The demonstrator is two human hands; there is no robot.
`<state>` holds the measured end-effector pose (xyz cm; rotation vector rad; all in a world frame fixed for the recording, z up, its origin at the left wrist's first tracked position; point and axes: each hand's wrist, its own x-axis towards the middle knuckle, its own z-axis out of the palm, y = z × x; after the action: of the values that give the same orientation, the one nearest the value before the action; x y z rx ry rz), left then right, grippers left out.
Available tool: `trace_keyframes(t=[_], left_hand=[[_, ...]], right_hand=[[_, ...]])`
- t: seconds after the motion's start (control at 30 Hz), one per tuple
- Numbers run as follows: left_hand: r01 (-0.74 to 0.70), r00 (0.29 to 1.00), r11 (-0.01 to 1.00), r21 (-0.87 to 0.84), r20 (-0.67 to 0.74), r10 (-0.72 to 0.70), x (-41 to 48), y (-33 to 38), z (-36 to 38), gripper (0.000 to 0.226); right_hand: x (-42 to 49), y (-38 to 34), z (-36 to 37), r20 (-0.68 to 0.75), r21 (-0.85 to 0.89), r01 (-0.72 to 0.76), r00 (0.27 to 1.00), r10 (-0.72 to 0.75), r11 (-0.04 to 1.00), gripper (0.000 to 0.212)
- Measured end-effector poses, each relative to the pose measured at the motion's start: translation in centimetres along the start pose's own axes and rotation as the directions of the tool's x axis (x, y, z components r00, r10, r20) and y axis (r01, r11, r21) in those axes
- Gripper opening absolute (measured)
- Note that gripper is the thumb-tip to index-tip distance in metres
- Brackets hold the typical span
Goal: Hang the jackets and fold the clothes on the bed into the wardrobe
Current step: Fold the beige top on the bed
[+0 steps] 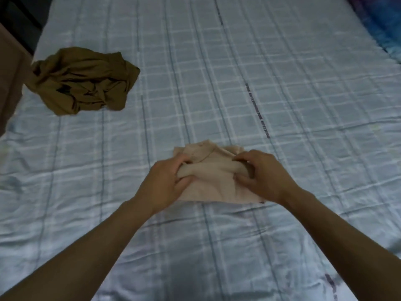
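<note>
A small pale pink garment [217, 181] lies partly folded on the bed [238, 72], near the middle of the view. My left hand [167, 181] grips its left side with the fabric bunched between thumb and fingers. My right hand [258, 172] pinches a rolled fold on its right side. A crumpled olive-brown garment [84, 81] lies loose at the far left of the bed, apart from both hands.
The bed carries a light blue checked sheet with a printed dark line of text [258, 111]. A blue patterned fabric [382, 29] sits at the far right corner. A brown panel [10, 68] and a dark gap border the left edge.
</note>
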<state>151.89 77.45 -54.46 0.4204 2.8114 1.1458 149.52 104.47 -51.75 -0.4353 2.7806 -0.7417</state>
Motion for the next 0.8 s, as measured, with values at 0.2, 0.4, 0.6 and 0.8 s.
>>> trace_keyframes(t=[0.2,0.4,0.6,0.8], left_hand=[[0.284,0.955,0.958,-0.043,-0.079,-0.286,6.8,-3.2,1.1,0.021],[0.017,0.96,0.904,0.427,-0.261,0.105,5.1,-3.6,4.2,0.026],[-0.26,0.965,0.812,0.522,0.169,0.2,3.0,-2.8,7.6,0.06],[-0.227,0.96,0.819,0.526,0.262,0.098,4.8,-4.8,7.5,0.071]], right_hand=[[7.7,2.3,1.6,-0.068,0.007,-0.109,0.992,0.109,0.994,0.032],[6.0,1.5,4.2,-0.41,-0.161,0.01,0.909,-0.076,0.987,0.026],[2.1,2.2,8.3,-0.062,-0.275,0.126,0.987,-0.148,0.953,0.061],[4.2,4.0,9.2,-0.06,-0.295,0.142,0.984,-0.167,0.945,0.065]])
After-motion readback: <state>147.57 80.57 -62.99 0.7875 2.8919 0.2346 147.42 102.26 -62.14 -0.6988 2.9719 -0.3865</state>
